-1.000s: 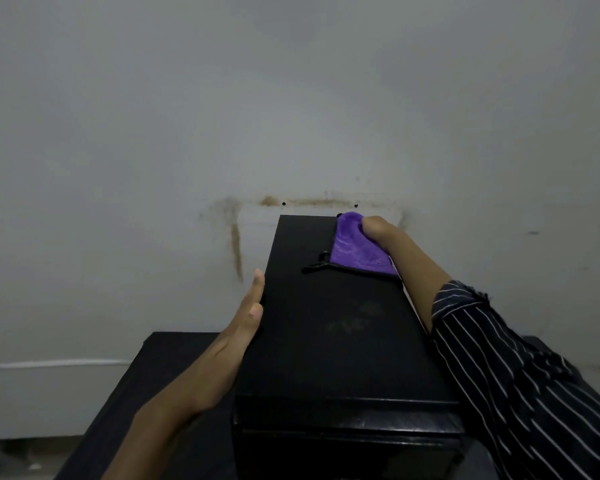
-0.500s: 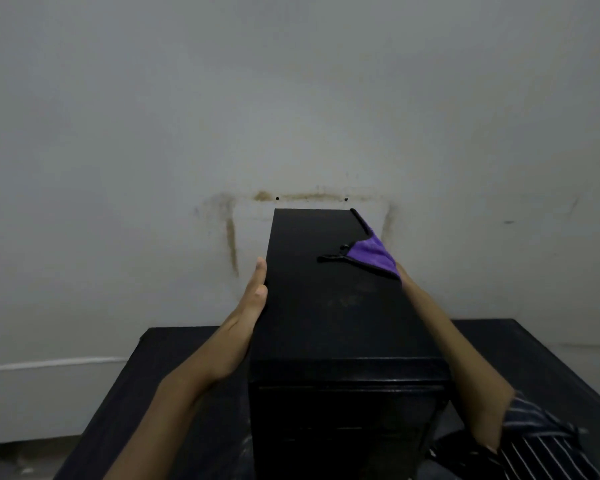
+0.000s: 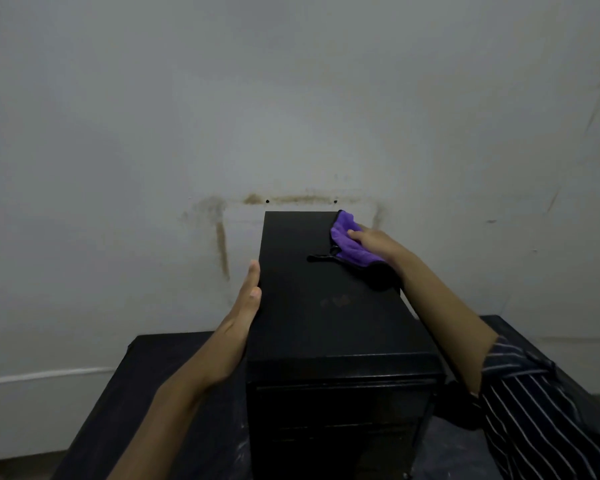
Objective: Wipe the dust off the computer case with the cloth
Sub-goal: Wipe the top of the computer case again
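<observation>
A tall black computer case (image 3: 319, 306) stands upright on a dark table, its top face towards me. A purple cloth (image 3: 347, 242) with a black edge and loop lies on the far right part of the top. My right hand (image 3: 374, 242) lies over the cloth near the case's right edge, fingers bent onto the fabric. My left hand (image 3: 245, 306) rests flat with straight fingers against the case's left side. Faint dusty smudges show mid-top.
The dark table (image 3: 136, 393) extends left and right of the case. A stained grey wall (image 3: 291, 116) stands directly behind the case's far end. A white strip (image 3: 49, 375) runs along the wall at lower left.
My right hand came back up from the case's right side onto the top, carrying the cloth towards the far right corner. The left hand stayed on the left side.
</observation>
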